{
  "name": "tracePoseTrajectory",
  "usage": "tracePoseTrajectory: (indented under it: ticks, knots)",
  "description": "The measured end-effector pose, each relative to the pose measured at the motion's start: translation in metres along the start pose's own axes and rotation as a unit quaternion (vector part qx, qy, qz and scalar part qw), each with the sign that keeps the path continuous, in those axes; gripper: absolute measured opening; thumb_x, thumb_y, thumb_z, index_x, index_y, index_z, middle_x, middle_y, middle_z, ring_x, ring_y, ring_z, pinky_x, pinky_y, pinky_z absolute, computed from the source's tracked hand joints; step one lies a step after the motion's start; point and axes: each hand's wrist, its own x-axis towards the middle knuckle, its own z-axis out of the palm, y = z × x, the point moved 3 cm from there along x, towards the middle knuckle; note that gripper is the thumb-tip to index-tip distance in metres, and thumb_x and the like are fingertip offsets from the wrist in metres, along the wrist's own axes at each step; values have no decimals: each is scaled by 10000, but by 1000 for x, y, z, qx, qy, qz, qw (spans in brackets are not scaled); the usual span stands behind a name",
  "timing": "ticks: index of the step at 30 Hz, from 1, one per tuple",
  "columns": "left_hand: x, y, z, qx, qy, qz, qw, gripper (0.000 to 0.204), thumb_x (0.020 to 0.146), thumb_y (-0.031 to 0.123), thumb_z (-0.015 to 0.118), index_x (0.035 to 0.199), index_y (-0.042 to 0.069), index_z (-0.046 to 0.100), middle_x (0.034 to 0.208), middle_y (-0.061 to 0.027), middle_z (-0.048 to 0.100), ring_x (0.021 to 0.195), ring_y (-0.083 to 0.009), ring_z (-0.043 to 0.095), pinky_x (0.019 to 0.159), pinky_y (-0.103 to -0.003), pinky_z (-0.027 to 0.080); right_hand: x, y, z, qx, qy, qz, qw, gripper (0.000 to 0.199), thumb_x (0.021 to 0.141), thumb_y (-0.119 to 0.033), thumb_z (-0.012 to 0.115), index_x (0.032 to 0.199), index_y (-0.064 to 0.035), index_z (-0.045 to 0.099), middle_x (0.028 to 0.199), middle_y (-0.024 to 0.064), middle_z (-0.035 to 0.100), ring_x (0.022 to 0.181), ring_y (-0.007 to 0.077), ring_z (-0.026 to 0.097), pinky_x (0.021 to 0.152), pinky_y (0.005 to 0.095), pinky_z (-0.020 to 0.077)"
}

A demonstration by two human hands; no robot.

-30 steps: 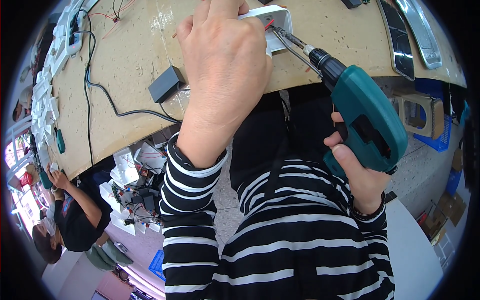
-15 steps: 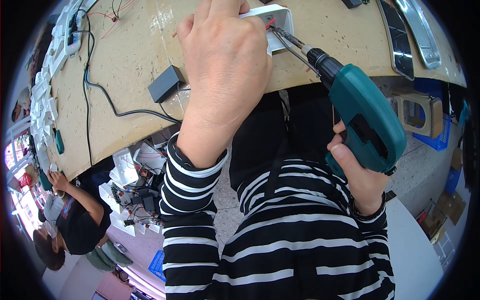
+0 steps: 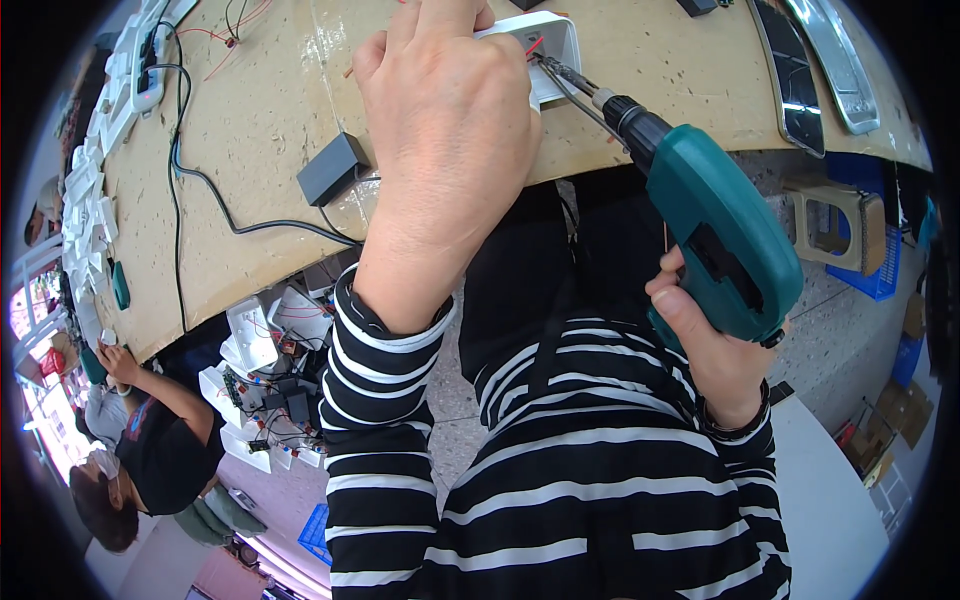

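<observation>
My right hand (image 3: 715, 345) is wrapped round the grip of a teal soldering gun (image 3: 728, 235), a finger at its trigger side. Its thin metal tip, with a feed tube alongside, reaches into a white plastic case (image 3: 567, 55) near the table's far edge in view. Inside the case a red wire (image 3: 534, 47) shows beside the tip. My left hand (image 3: 450, 140) is closed at the case's left side, its back toward me. That hand covers much of the case, and its fingertips are partly out of the picture.
A black power adapter (image 3: 334, 169) with a black cable lies left of my left hand. White cases (image 3: 85, 195) line the table's left edge. Wired parts (image 3: 285, 385) are piled below it. A dark glass panel (image 3: 790, 85) lies at right. A co-worker (image 3: 165, 445) sits at lower left.
The soldering gun and my right hand have shifted slightly left, with the tip still in the case. The case and my left hand have moved slightly left too. The co-worker's head has shifted a little.
</observation>
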Motion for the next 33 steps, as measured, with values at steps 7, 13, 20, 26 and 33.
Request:
tracePoseTrajectory:
  ticks: [7,13,20,26,33]
  knots:
    - [0,-1,0,-7,6,-2,1000,41,586,-19,533,620,-39,541,834,-132,518,811,-290,497,765,-357,343,-1,2,0,7,4,3,1000,377,724,33,649,1079,25,524,921,107,594,770,162,602,715,278,502]
    - [0,0,-1,0,1,1,1000,43,583,-26,527,620,-42,541,833,-136,518,797,-292,493,759,-361,339,-1,3,3,53,4,10,999,392,737,23,641,1106,25,508,944,118,591,780,166,606,728,286,502]
    - [0,0,-1,2,5,-1,1000,47,581,-27,528,621,-44,543,829,-138,516,795,-296,491,756,-368,337,0,-1,3,62,-4,10,998,457,742,14,637,1168,19,470,1026,164,581,791,178,613,735,299,510]
    - [0,0,0,-2,2,-5,1000,37,591,-25,530,620,-43,543,819,-137,515,785,-298,491,748,-366,341,-1,0,3,59,-8,1,998,487,748,-11,644,1195,5,452,1064,178,572,794,182,616,729,300,511]
    - [0,0,0,-1,7,-3,1000,37,593,-25,530,621,-45,543,814,-138,514,789,-299,492,752,-364,342,-2,2,3,64,-3,-7,998,510,755,-28,643,1218,-8,431,1079,174,567,805,179,614,731,293,508]
